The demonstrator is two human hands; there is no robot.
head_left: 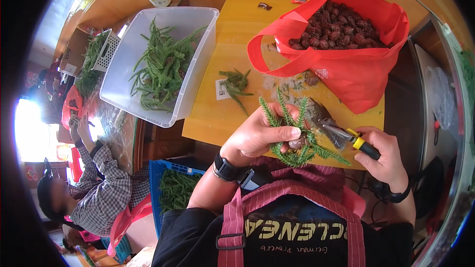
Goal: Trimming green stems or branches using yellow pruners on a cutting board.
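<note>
My left hand [262,131] is closed round a green pine sprig [316,151], thumb pressed on its middle. A small brown pine cone [297,143] shows among the needles, just under the thumb. In my right hand [386,155] is a tool with a black-and-yellow handle [368,149] and a grey metal front; its exact kind is not clear. The tool points left toward the sprig. Beyond its tip lies a dark, glossy lump [318,112], partly hidden by the sprig. Another small sprig [236,85] rests on the yellow board, over a white label.
The yellow board [205,113] carries a red bag [356,79] full of pine cones at the right and a clear plastic bin [111,86] of sprigs at the left. A blue crate [156,188] of greenery stands low. Another person [106,188] works at far left.
</note>
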